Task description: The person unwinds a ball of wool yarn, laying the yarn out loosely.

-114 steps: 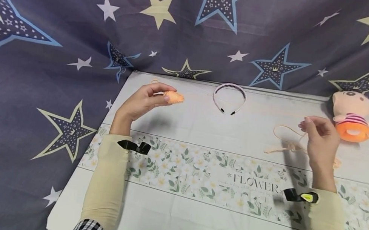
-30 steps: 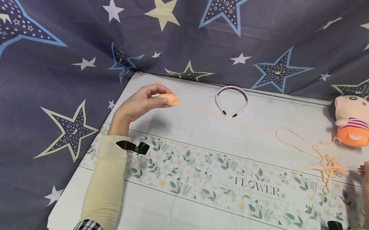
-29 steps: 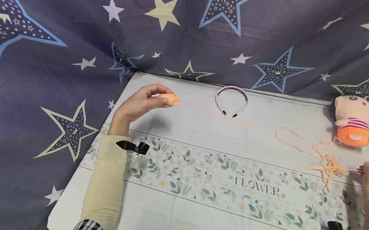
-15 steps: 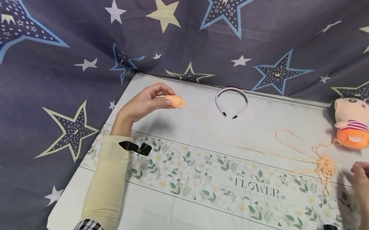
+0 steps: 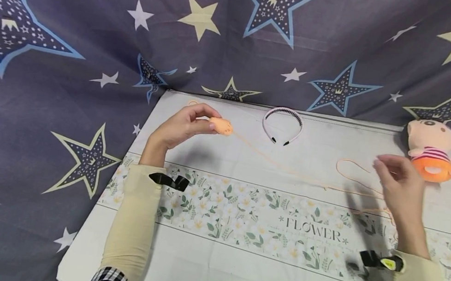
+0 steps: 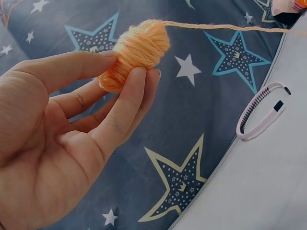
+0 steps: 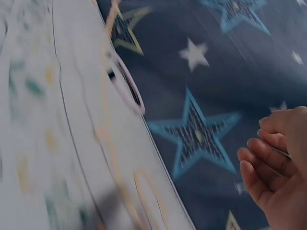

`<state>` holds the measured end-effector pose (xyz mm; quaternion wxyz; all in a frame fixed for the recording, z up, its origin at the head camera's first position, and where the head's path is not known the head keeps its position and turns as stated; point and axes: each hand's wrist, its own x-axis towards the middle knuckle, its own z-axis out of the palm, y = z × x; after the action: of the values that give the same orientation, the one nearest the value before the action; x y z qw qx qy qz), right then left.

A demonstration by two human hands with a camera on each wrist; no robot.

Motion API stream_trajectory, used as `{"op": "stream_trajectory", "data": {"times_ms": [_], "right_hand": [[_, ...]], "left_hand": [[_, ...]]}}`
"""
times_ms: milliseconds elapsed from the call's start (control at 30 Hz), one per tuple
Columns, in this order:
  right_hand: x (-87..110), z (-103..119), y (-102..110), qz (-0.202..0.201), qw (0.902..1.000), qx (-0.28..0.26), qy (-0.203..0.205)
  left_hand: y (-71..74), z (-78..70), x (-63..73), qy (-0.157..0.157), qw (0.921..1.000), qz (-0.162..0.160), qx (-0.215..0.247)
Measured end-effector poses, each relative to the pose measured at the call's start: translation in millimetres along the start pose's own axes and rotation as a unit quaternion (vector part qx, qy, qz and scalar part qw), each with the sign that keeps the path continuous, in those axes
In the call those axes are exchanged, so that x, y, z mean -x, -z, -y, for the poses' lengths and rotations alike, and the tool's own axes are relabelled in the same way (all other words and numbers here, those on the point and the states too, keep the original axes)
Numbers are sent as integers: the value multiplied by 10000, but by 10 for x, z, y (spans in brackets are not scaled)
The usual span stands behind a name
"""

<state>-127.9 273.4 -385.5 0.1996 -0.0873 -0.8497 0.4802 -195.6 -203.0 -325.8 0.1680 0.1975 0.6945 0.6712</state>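
Observation:
My left hand [image 5: 187, 127] pinches a small ball of orange yarn [image 6: 139, 50] between thumb and fingertips, raised above the table. From the ball a single strand [image 5: 263, 155] slopes down to the right toward the tabletop. My right hand [image 5: 403, 193] hovers over the right side, fingers loosely curled. Nothing shows between those fingers in the right wrist view, where the hand [image 7: 276, 165] sits at the right edge. Below it lies loose yarn [image 5: 372, 212], mostly hidden by the hand and forearm. A loop of yarn [image 5: 348, 177] lies just left of it.
A pale pink headband [image 5: 282, 126] with dark teeth lies near the table's back edge. A plush toy [image 5: 433, 150] with a striped top and orange bottom is at the back right. The white table cover [image 5: 211, 268] has a floral band; a starry cloth [image 5: 227, 52] hangs behind.
My right hand drew yarn out to the right, let it go, then moved left and up over the loose heap. The left hand shifted slightly right, still holding the yarn ball.

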Motion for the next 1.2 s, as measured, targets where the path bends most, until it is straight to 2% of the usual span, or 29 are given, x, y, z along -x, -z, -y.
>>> {"op": "stream_trajectory", "data": {"times_ms": [133,300,433,667,767,933,1067,1200], "right_hand": [[-4,216,-331,545,9956,-209,740],[53,514,-737,1146,9803,-668,1465],[148,788,-1011,1589,9676,-929,1729],[390,1319,-1270,2219,9461,-1119,2078],[419,1345,-1422,2421,9399,-1173,2103],[393,1258,-1640,2503,9375,-1198,2100],[381,1236,-1666,2475,9375,-1280,2084],[350,1167,-1609,2283,9446,-1304,1965]], "left_hand": [[-38,-5,-17,-1,10000,44,-72],[-65,2,-38,32,9999,96,-116],[-91,7,-50,68,9998,96,-150],[-144,-12,-57,136,9994,126,-290],[-157,-20,-59,152,9992,163,-344],[-169,-34,-55,138,9991,167,-373],[-167,-31,-52,121,9990,181,-389],[-150,-21,-36,123,9992,176,-333]]}}
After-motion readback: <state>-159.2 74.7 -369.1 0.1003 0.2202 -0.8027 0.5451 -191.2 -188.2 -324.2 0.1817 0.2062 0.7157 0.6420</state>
